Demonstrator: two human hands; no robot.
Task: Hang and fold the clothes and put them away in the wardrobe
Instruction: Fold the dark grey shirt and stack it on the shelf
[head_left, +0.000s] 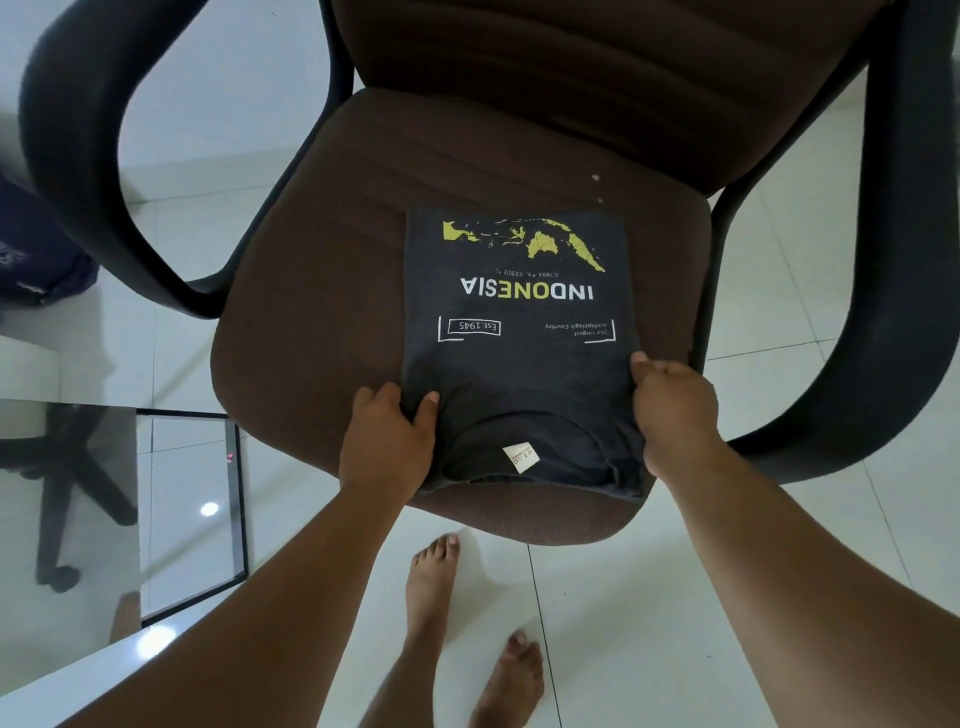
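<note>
A dark grey T-shirt (519, 358) with a yellow map and the word INDONESIA lies folded into a narrow rectangle on the brown seat of an office chair (311, 312). Its collar and white label face me at the seat's front edge. My left hand (387, 441) grips the shirt's near left edge, thumb on top and fingers under the fabric. My right hand (672, 410) grips the near right edge in the same way.
The chair has black armrests (78, 156) on both sides and a brown backrest (597, 62). A glass-topped table (67, 467) stands at the left, with dark blue cloth (36, 249) beside it. My bare feet (467, 623) stand on the white tiled floor (779, 260).
</note>
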